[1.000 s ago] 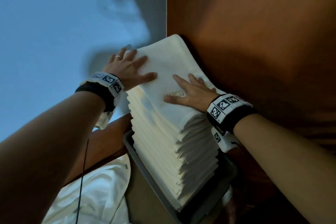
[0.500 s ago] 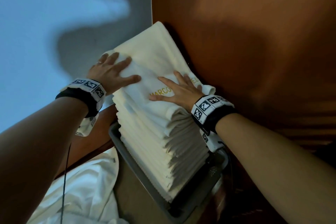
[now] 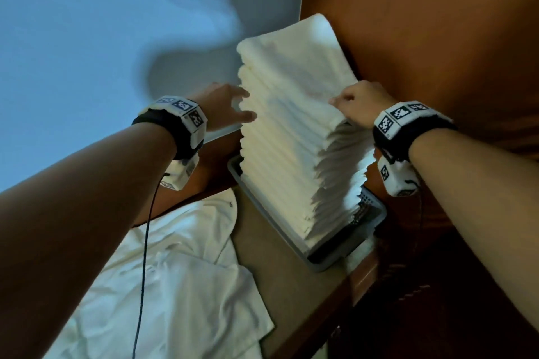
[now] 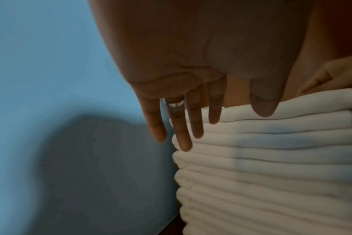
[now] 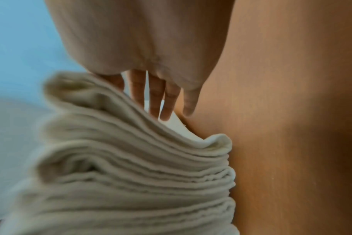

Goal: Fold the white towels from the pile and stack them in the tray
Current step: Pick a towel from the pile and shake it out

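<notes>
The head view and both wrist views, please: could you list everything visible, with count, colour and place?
Stack of folded towels: one tall stack, white, standing in the tray against the wooden panel.
Tray: one, grey, on the brown tabletop under the stack.
Unfolded towels: a loose pile, count unclear, white, on the tabletop in front and to the left of the tray.
Wooden panel: one, orange-brown, right of the stack.
Wall: pale blue, behind and to the left.
Wrist cameras: one on each wrist, white with black markers.
Left hand: fingers straight against the stack's left side; a ring on one finger.
Right hand: at the stack's upper right edge, fingers straight between stack and panel.
</notes>
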Tool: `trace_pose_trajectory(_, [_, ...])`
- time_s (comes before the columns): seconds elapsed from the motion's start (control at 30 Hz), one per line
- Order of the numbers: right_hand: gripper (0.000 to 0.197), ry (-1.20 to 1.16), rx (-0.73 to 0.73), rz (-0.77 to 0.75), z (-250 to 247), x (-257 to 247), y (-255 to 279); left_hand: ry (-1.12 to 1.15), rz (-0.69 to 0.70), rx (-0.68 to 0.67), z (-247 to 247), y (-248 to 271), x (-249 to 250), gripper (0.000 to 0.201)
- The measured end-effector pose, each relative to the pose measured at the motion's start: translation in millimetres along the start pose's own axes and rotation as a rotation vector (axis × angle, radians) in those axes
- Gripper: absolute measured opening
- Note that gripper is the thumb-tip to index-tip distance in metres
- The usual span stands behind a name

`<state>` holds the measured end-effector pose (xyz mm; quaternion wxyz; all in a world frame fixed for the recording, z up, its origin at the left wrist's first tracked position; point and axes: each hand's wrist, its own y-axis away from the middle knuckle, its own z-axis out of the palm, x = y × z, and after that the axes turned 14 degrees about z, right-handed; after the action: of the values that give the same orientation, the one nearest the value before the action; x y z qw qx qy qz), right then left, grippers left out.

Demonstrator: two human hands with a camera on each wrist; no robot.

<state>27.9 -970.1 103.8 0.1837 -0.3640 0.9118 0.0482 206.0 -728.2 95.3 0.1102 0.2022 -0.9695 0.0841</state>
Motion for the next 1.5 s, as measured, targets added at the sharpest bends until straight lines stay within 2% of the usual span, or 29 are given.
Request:
trace_pose_trajectory(0.07, [0.033,-0.027,0.154,-0.085,7.5,-9.0,23.7,0.016,-0.017,-0.03,-2.3,47.7,-2.7,0.05])
trace_pose_trajectory(0.17, [0.024,-0.02,0.356,-0.202,33.7,-30.9,70.5,0.026,-0.073,-0.032,-3.5,124.8,-16.7,0.04])
trace_pose_trajectory(0.23, [0.027,-0.003,0.419,-0.276,61.0,-48.2,107.9,0.033,-0.129,-0.044,0.0,176.3,-30.5,0.037])
trace_pose_trajectory(0.3, [0.025,-0.022,0.35,-0.323,94.8,-66.2,145.4,0.043,-0.192,-0.061,6.8,228.4,-46.0,0.034])
trace_pose_trajectory(0.43, [0.021,-0.059,0.034,-0.33,167.0,-109.6,211.2,0.071,-0.32,-0.14,21.6,326.3,-78.5,0.014])
trace_pose_trajectory(0.53, [0.018,-0.013,-0.177,-0.326,214.9,-141.2,252.7,0.068,-0.408,-0.213,34.9,380.3,-103.5,0.015])
trace_pose_trajectory(0.6, [0.018,0.096,-0.305,-0.33,243.9,-158.2,272.7,0.077,-0.443,-0.242,50.7,404.7,-122.0,0.026])
trace_pose_trajectory(0.73, [0.019,0.241,-0.481,-0.34,296.1,-183.1,292.7,0.132,-0.476,-0.324,89.1,426.2,-146.3,0.022])
trace_pose_trajectory(0.97, [0.027,0.359,-0.636,-0.332,379.4,-204.0,280.8,0.124,-0.536,-0.431,165.0,430.9,-181.3,0.038])
trace_pose_trajectory(1.17, [0.037,0.33,-0.729,-0.53,439.2,-247.2,286.7,-0.116,-0.457,-0.542,208.5,448.8,-228.9,0.062])
trace_pose_trajectory(1.23, [0.042,0.352,-0.732,-0.618,459.3,-258.4,298.1,-0.107,-0.465,-0.566,219.8,451.7,-240.0,0.065])
trace_pose_trajectory(1.3, [0.056,0.407,-0.709,-0.647,477.2,-264.7,313.4,-0.071,-0.492,-0.54,229.1,453.3,-244.7,0.06])
trace_pose_trajectory(1.37, [0.067,0.429,-0.657,-0.602,487.9,-267.8,327.6,-0.056,-0.525,-0.487,234.5,455.8,-242.9,0.052])
trace_pose_trajectory(1.43, [0.067,0.418,-0.623,-0.558,491.8,-270.5,333.7,-0.012,-0.564,-0.411,235.8,461.1,-238.4,0.044])
trace_pose_trajectory(1.5, [0.058,0.414,-0.632,-0.548,490.7,-275.5,332.9,0.103,-0.596,-0.336,227.8,467.3,-235.8,0.039])
